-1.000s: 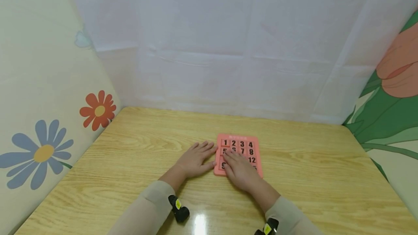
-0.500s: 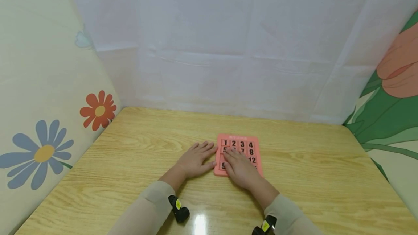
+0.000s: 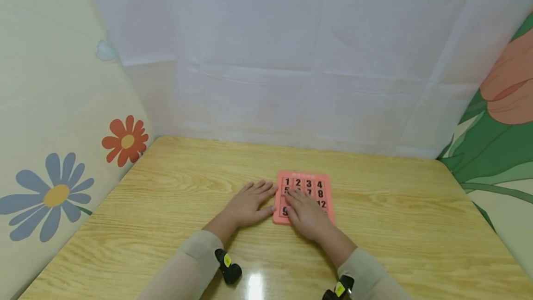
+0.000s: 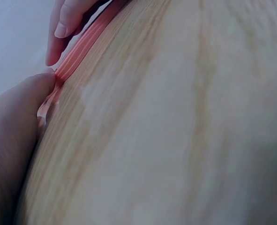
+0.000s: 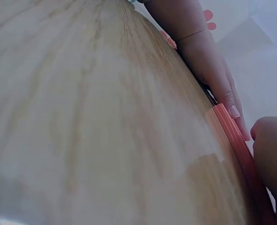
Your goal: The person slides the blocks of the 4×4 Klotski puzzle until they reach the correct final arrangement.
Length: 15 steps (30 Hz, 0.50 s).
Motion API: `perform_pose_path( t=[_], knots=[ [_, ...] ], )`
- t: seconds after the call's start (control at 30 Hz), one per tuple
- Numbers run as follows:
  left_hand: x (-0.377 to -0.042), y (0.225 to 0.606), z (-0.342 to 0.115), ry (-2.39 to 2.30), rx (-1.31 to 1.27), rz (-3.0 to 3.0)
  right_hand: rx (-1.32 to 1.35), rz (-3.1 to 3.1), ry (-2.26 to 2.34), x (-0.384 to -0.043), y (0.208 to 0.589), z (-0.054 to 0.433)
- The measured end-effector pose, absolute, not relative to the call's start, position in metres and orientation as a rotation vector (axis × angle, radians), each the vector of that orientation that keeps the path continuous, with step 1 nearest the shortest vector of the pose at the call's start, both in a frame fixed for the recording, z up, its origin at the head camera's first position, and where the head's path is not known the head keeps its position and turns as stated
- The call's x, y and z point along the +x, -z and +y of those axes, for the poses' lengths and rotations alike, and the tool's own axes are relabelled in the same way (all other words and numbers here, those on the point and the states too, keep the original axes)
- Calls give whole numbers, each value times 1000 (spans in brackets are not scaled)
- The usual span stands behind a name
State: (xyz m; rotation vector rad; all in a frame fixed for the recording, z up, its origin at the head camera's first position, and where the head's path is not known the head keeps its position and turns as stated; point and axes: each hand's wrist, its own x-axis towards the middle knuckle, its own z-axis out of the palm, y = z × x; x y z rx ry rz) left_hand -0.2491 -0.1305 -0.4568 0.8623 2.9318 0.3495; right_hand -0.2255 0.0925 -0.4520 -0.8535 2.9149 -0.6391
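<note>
The left hand (image 3: 248,204) lies flat on the tabletop (image 3: 175,207), fingers straight, touching the pink number puzzle's (image 3: 320,188) left edge. The right hand (image 3: 307,214) rests on its tiles, fingers seemingly relaxed, gripping nothing.

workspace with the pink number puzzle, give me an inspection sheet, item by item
surface: light wooden table, glossy, with a glare spot near the front edge
job's things: pink sliding number puzzle lying flat; tiles 1, 2, 3, 4 readable in its top row, lower tiles partly hidden
clutter: nothing seen
grippers: left hand flat on the table, thumb against the puzzle's left edge; right hand on the puzzle, straight fingers on the tiles
cables: nothing seen
surroundings: white sheet behind; flower-print panel on the left, tulip-print panel on the right
</note>
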Motion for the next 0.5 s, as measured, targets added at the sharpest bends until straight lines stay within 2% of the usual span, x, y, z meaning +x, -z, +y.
perform_pose_path(
  t=[0.5],
  knots=[
    [-249,457,-131,-344,869,2939,-882,2909,648,-207,454,100]
  ],
)
